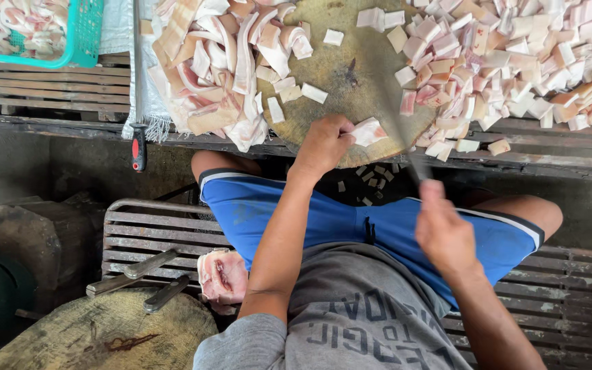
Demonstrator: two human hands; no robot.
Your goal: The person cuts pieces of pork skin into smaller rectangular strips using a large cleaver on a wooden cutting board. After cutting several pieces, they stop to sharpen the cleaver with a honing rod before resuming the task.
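Wooden round board (351,75): left hand (323,144) grip pinches meat piece (368,130); right hand (443,229) grip clamps blurred knife (405,147).

A rough meat-cutting workplace, likely a market stall or butcher's back yard rather than a home kitchen. A worn round chopping block (351,75) sits on a bench of weathered planks (49,85), heaped on one side with long pork strips (220,62) and on the other with a large pile of cut cubes (515,55). A green basket (83,34) holds more meat. A second block (104,336) lies by a metal grate (152,233) with spare knives (131,270) and a pork slab (222,275). The floor is bare, stained concrete (70,171).
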